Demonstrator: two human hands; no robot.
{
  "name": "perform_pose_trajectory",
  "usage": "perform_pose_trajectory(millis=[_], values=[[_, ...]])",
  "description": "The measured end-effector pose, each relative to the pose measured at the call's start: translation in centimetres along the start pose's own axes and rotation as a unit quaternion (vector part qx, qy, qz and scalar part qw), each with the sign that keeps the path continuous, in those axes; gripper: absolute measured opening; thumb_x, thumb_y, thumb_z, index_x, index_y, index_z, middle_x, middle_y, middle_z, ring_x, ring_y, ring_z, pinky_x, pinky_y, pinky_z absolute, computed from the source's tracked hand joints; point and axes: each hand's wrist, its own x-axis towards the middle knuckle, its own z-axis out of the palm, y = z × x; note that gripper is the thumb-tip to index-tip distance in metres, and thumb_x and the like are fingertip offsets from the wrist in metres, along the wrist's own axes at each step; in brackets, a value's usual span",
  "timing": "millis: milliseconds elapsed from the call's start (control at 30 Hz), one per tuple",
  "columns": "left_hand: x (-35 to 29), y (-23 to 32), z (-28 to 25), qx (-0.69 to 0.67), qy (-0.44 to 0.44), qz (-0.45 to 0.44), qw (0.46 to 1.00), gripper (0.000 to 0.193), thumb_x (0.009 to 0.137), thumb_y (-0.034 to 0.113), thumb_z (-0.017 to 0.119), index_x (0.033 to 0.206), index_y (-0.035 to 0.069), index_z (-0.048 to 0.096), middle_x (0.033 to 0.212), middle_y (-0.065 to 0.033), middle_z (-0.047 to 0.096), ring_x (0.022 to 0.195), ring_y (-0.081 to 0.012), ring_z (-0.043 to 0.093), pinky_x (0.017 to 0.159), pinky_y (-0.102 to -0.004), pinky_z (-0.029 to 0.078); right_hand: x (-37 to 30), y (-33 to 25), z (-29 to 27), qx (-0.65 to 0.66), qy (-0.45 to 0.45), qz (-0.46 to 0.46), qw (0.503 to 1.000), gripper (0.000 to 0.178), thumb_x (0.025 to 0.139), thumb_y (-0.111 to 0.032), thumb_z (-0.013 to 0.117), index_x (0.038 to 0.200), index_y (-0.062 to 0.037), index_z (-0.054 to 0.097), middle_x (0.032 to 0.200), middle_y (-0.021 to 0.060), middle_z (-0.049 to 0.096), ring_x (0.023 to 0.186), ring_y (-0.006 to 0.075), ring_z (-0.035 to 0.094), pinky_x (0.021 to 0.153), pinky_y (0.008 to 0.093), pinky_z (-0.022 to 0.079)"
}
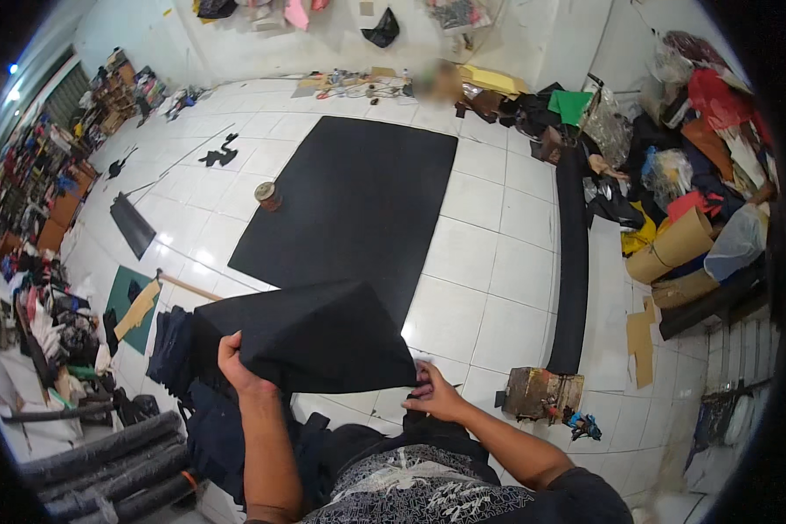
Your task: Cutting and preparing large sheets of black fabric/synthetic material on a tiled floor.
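A black piece of fabric is held up between my two hands, its middle raised in a fold. My left hand grips its near left edge, thumb up and the other fingers hidden under the cloth. At the right corner, my right hand pinches the edge between thumb and fingers. Beyond it, a large black sheet lies flat on the white tiles, its near end covered by the held fabric. A round tin sits on that sheet's left edge. Dark folded fabric is heaped beside my left hand.
A long black roll lies along the right, with a rusty box at its near end. Piled materials line the right wall. A black dustpan and a green mat are left; wrapped rolls lie at lower left.
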Motion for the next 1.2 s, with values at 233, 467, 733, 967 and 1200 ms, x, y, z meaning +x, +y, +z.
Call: perform_pose_trajectory(millis=[233,467,733,967,1200], values=[[9.5,-3.9,6.0,0.040,-0.049,-0.074,0.995,0.035,0.084,0.018,0.047,0.100,-0.008,0.063,0.107,-0.0211,0.067,0.099,-0.0336,0.066,0.097,-0.0428,0.049,9.0,2.5,-1.1,-0.216,0.001,-0.090,0.972,0.041,0.078,-0.037,0.077,0.102,-0.0065,0.064,0.117,0.0179,0.060,0.107,0.0342,0.058,0.094,0.0398,0.046],[22.3,-4.6,9.3,0.071,-0.017,-0.137,0.988,0.031,0.083,0.016,0.048,0.100,-0.007,0.062,0.104,-0.0204,0.068,0.096,-0.0325,0.066,0.095,-0.0420,0.050,13.9,1.0,1.8,0.086,0.064,0.076,0.991,0.105,0.072,-0.030,0.087,0.147,-0.0061,0.018,0.146,0.0233,0.037,0.131,0.0358,0.045,0.107,0.0458,0.040],[28.4,-5.1,13.5,0.055,-0.127,-0.267,0.954,0.028,0.083,0.011,0.049,0.101,-0.007,0.060,0.102,-0.0187,0.068,0.093,-0.0309,0.067,0.093,-0.0408,0.051,27.7,-5.8,0.0,-0.017,0.384,-0.075,0.920,0.122,0.067,-0.039,0.088,0.152,-0.0020,0.010,0.154,0.0260,0.020,0.140,0.0401,0.028,0.117,0.0441,0.024],[35.2,0.0,22.4,-0.025,-0.395,-0.281,0.874,0.037,0.090,0.017,0.043,0.107,-0.010,0.061,0.108,-0.0242,0.068,0.099,-0.0349,0.067,0.099,-0.0440,0.048,31.9,-13.3,-3.9,0.047,0.261,-0.146,0.953,0.083,0.077,-0.028,0.082,0.141,-0.0011,0.037,0.137,0.0205,0.049,0.126,0.0328,0.049,0.109,0.0392,0.036],[43.8,2.9,27.4,0.151,-0.413,-0.212,0.873,0.032,0.091,0.016,0.043,0.100,-0.006,0.064,0.099,-0.0172,0.070,0.088,-0.0287,0.068,0.089,-0.0381,0.053,29.8,-19.0,-1.5,0.100,0.177,-0.047,0.978,0.047,0.089,-0.036,0.071,0.119,-0.0019,0.060,0.111,0.0171,0.067,0.104,0.0240,0.061,0.092,0.0359,0.046]])
